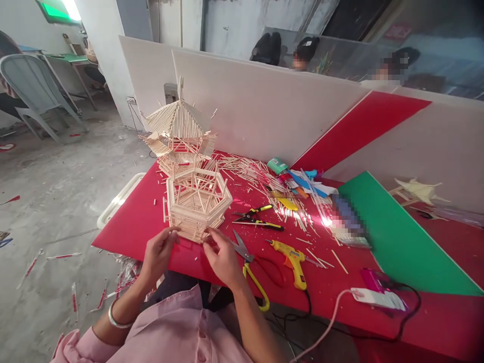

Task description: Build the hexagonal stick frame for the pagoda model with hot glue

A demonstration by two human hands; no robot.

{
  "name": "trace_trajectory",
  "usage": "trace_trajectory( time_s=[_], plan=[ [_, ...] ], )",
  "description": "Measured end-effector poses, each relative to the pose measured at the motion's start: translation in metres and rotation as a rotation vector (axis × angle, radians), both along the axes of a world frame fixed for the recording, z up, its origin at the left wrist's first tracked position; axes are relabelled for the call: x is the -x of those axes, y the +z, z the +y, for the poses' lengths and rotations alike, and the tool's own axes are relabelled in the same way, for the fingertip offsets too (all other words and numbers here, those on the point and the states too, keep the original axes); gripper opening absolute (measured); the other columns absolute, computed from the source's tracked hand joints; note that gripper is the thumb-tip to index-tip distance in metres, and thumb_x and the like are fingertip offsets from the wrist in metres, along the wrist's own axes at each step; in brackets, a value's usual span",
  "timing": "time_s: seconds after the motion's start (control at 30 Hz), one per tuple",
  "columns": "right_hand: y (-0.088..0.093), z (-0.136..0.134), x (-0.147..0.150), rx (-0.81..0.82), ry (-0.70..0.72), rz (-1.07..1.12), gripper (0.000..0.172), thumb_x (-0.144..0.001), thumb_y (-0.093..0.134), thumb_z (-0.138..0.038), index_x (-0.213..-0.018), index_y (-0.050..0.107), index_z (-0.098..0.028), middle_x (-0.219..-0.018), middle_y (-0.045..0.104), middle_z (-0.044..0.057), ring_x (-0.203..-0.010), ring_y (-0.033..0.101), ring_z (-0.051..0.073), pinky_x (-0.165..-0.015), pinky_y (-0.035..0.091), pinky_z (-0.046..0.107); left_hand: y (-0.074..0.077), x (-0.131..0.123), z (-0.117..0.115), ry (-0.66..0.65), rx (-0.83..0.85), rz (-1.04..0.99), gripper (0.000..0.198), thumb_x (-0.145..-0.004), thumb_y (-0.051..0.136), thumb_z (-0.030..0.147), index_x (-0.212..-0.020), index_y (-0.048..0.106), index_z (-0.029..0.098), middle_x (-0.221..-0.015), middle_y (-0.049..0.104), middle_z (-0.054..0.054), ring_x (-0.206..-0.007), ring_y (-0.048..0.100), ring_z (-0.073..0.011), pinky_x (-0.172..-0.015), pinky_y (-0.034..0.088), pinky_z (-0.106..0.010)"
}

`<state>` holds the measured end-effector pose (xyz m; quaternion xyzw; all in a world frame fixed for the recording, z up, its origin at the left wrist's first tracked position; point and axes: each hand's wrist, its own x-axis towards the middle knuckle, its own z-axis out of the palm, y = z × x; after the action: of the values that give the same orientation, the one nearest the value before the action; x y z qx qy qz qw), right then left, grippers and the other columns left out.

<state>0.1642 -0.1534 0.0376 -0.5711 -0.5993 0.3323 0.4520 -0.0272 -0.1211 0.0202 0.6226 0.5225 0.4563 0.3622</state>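
Note:
A hexagonal wooden-stick structure (198,219), open at the top, stands close to the red table's front edge. My left hand (159,252) is closed, its fingertips pinching the structure's near left side low down. At the near right bottom corner, my right hand (224,258) has thumb and fingers bent against the sticks. Right behind the structure rises a tiered stick pavilion (177,123) with a pointed roof. Scissors (247,257) with yellow and red handles lie just right of my right hand. Beyond them are pliers (260,222) and a yellow glue gun (291,257).
Loose wooden sticks (245,169) lie scattered across the red table (128,229). A power strip (378,298) with cables sits at the right, by a green board (401,242). A white partition (257,106) borders the back; people sit beyond it. A chair (36,88) stands left.

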Motion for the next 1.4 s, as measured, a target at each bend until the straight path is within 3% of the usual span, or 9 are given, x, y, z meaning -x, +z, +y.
trace_trajectory(
  time_s=[0.13,0.23,0.33,0.57,0.77,0.97,1.13,1.3,1.4],
  plan=[
    [0.011,-0.019,-0.004,0.025,0.143,0.014,0.029,-0.089,0.056,-0.023,-0.114,0.071,-0.024,-0.107,0.075,0.006,-0.094,0.072,0.018,-0.077,0.059,0.027,0.002,0.021,0.021,0.132,-0.049,0.038,0.039,-0.094,0.050,0.046,-0.077,0.065,0.015,-0.098,0.073,-0.011,-0.061,0.054,-0.0116,-0.057,0.045,-0.024],
    [0.017,-0.014,-0.015,-0.070,-0.125,0.002,0.026,-0.094,0.052,-0.029,-0.108,0.072,-0.024,-0.098,0.076,0.006,-0.089,0.072,0.018,-0.079,0.058,0.029,0.008,0.031,0.026,0.144,-0.108,0.102,0.034,-0.095,0.050,0.042,-0.104,0.070,0.015,-0.093,0.070,-0.008,-0.068,0.058,-0.0133,-0.062,0.047,-0.025],
    [0.021,0.002,-0.020,-0.186,-0.331,-0.102,0.034,-0.094,0.050,-0.030,-0.123,0.065,-0.021,-0.105,0.072,0.009,-0.094,0.068,0.020,-0.078,0.057,0.031,0.015,0.031,0.019,0.085,-0.141,0.036,0.037,-0.096,0.052,0.039,-0.123,0.065,0.017,-0.078,0.063,-0.002,-0.060,0.054,-0.0114,-0.058,0.047,-0.024],
    [0.021,0.005,-0.011,-0.229,-0.259,-0.184,0.044,-0.095,0.049,-0.030,-0.137,0.055,-0.021,-0.112,0.068,0.012,-0.093,0.065,0.019,-0.073,0.056,0.029,0.049,0.005,0.000,-0.025,-0.167,-0.073,0.016,-0.095,0.054,0.034,-0.091,0.060,0.020,-0.080,0.070,-0.004,-0.064,0.061,-0.0132,-0.059,0.049,-0.025],
    [-0.003,-0.044,-0.059,-0.069,-0.279,-0.333,0.033,-0.096,0.048,-0.038,-0.114,0.070,-0.022,-0.104,0.073,0.009,-0.088,0.070,0.020,-0.075,0.056,0.031,0.075,-0.017,0.008,-0.088,-0.303,0.056,0.023,-0.093,0.054,0.034,-0.075,0.057,0.019,-0.071,0.061,-0.002,-0.067,0.054,-0.0141,-0.064,0.047,-0.026],
    [-0.045,-0.097,-0.115,0.094,-0.447,-0.624,0.043,-0.095,0.043,-0.046,-0.112,0.071,-0.019,-0.104,0.074,0.012,-0.095,0.070,0.028,-0.078,0.057,0.040,0.070,-0.031,0.014,-0.190,-0.220,0.007,0.017,-0.092,0.056,0.033,-0.084,0.061,0.019,-0.075,0.061,-0.002,-0.065,0.054,-0.0132,-0.059,0.044,-0.025],
    [-0.053,-0.111,-0.113,0.119,-0.364,-0.801,0.045,-0.091,0.052,-0.051,-0.119,0.068,-0.021,-0.108,0.071,0.011,-0.102,0.066,0.031,-0.082,0.056,0.044,0.072,-0.036,0.016,-0.205,-0.313,0.040,0.013,-0.093,0.055,0.029,-0.087,0.061,0.019,-0.088,0.064,-0.006,-0.080,0.059,-0.0161,-0.068,0.048,-0.027],
    [-0.049,-0.106,-0.097,0.117,-0.302,-0.862,0.040,-0.089,0.051,-0.032,-0.126,0.063,-0.027,-0.108,0.069,0.009,-0.100,0.065,0.027,-0.079,0.055,0.038,0.073,-0.032,0.012,-0.164,-0.287,0.034,0.015,-0.092,0.056,0.031,-0.085,0.060,0.019,-0.079,0.061,-0.002,-0.061,0.054,-0.0111,-0.056,0.044,-0.024],
    [-0.048,-0.102,-0.098,0.103,-0.330,-0.868,0.040,-0.090,0.051,-0.035,-0.127,0.062,-0.026,-0.110,0.068,0.009,-0.102,0.064,0.027,-0.080,0.054,0.038,0.079,-0.025,0.014,-0.165,-0.247,0.005,0.015,-0.090,0.059,0.032,-0.084,0.060,0.018,-0.075,0.060,-0.001,-0.055,0.051,-0.0092,-0.051,0.042,-0.023]
  ],
)
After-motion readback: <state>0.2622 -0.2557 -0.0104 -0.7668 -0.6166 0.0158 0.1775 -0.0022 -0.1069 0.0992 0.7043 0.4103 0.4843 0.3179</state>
